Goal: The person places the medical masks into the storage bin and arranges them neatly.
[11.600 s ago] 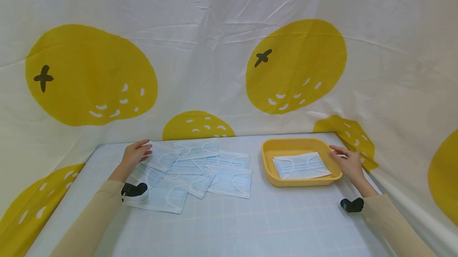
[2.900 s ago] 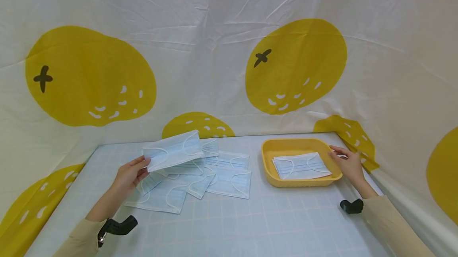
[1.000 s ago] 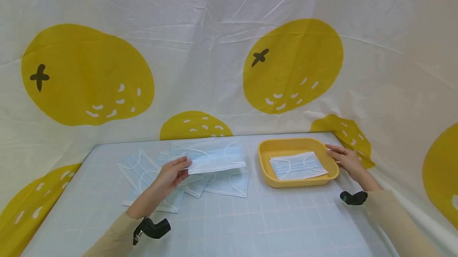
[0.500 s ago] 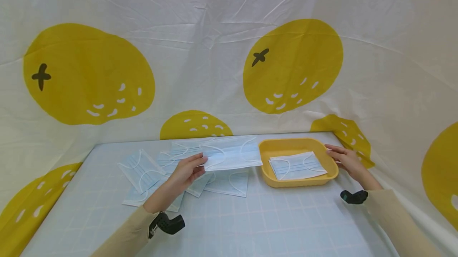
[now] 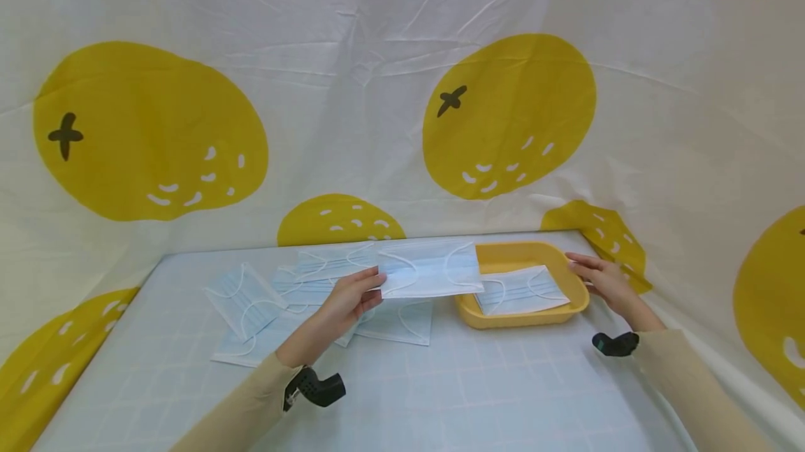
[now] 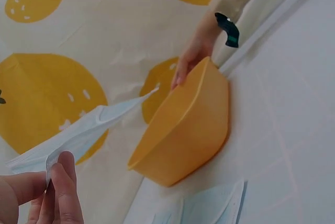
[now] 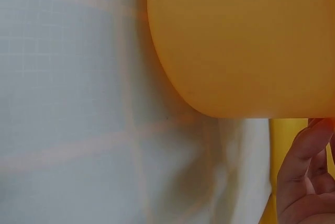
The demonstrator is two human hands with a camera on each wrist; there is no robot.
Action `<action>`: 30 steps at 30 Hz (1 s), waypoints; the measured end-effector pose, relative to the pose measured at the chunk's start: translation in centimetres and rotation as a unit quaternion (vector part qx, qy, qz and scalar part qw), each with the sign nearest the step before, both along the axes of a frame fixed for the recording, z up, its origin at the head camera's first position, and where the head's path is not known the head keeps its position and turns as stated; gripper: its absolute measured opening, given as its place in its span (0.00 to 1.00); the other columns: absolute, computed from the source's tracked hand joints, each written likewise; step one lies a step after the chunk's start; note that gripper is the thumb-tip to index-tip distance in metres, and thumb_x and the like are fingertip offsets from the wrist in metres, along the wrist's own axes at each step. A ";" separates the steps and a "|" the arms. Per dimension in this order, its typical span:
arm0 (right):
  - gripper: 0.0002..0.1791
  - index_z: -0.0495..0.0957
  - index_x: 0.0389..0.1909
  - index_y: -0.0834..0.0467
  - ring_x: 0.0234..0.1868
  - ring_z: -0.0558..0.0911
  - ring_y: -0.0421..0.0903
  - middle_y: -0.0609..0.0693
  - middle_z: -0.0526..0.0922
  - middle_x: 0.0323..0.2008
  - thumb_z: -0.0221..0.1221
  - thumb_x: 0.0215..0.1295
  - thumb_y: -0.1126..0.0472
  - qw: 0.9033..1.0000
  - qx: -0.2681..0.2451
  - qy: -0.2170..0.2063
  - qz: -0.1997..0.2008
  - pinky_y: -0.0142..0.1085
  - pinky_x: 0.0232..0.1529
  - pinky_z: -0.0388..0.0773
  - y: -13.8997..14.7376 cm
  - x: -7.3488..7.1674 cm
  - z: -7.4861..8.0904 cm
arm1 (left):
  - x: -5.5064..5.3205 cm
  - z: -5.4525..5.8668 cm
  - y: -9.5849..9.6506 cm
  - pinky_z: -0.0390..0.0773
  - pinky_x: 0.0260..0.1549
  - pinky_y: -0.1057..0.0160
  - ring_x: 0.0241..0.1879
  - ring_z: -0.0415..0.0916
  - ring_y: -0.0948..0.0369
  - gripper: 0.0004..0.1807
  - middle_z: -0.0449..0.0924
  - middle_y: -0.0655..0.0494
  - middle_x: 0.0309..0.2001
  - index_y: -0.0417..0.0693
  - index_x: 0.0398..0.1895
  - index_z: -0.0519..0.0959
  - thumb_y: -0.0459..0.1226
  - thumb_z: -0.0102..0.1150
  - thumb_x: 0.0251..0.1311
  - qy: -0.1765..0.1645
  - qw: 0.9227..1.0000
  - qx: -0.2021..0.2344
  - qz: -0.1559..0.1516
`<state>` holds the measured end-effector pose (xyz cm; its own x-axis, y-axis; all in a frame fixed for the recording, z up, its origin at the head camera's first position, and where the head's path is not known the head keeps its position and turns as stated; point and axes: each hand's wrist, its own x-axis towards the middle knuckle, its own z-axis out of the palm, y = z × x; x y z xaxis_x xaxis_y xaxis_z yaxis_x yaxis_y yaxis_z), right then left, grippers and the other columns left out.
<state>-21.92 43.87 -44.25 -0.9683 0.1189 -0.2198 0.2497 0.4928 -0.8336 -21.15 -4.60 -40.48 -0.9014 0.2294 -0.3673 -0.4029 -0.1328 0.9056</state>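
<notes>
My left hand (image 5: 355, 295) pinches the left end of a pale blue face mask (image 5: 430, 270) between thumb and fingers. In the left wrist view the held mask (image 6: 89, 130) is seen nearly edge-on, tilted up above the table. Its right end overlaps the left rim of the yellow tray (image 5: 518, 321) in the head view. Inside that tray lies a small stack of masks (image 5: 525, 291), partly covered by the held one. My right hand (image 5: 606, 284) grips the tray's right rim; in the right wrist view its fingers (image 7: 309, 150) meet the tray's edge.
Several loose masks (image 5: 245, 298) lie spread and overlapping on the left half of the table, some hidden behind my left hand and forearm. The checked tablecloth (image 5: 453, 396) runs up to a white curtain (image 5: 390, 124) with yellow fruit prints at the back.
My left hand lifted the mask from the loose pile and has carried it rightward to the tray's left rim. My right hand stays at the tray.
</notes>
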 end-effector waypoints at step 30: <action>0.37 0.55 0.73 0.59 0.41 0.75 0.29 0.68 0.60 0.69 0.48 0.71 0.42 1.000 0.010 -0.004 0.014 0.24 0.42 0.79 0.1 0.1 0.1 | -1.0 0.3 7.3 0.82 0.33 0.74 0.30 0.77 0.67 0.26 0.78 0.50 0.46 0.38 0.66 0.67 0.33 0.55 0.66 -0.014 0.999 0.042 -0.020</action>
